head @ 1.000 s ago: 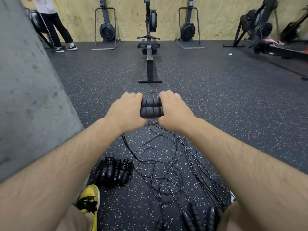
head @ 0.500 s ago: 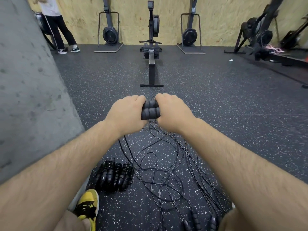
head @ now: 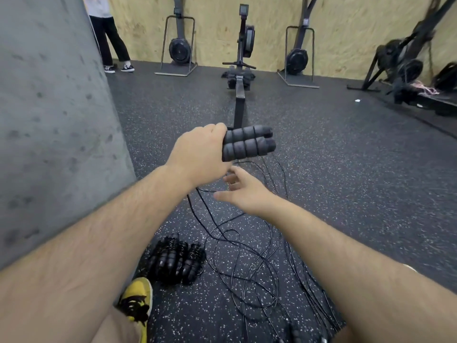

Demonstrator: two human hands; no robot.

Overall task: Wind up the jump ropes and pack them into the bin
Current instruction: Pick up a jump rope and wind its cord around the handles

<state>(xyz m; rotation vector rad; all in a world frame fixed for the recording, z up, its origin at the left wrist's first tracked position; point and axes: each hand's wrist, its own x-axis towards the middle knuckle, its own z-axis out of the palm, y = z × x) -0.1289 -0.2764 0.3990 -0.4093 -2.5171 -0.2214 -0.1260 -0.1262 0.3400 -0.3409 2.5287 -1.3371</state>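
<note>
Both hands are held out over the speckled rubber floor (head: 346, 157). 2 black foam handles (head: 247, 144) are gripped in the left hand (head: 200, 154), with the fingers curled round their left ends. The handles are held side by side, roughly level, and their free ends are pointed to the right. The right hand (head: 244, 191) is seen just below and slightly nearer, apart from the handles; its fingers are spread and relaxed, nothing is grasped in it, and its fingertips are blurred.

Thin black cords (head: 247, 258) are trailed down from under the hands and are spread in loose, overlapping loops across the middle of the floor. A bundle of wound ropes (head: 175, 261), with cord coiled tightly round grouped handles, is laid on the floor near its left edge, close to the concrete wall (head: 49, 120) and just beyond a yellow shoe (head: 138, 300). More loose handles (head: 294, 334) are partly cut off at the near edge of the floor.

A rowing machine (head: 241, 70) is set along the floor's far side, ahead of the hands, in front of a plywood wall (head: 346, 26). The legs of another person (head: 108, 38) are seen at the far left corner.
</note>
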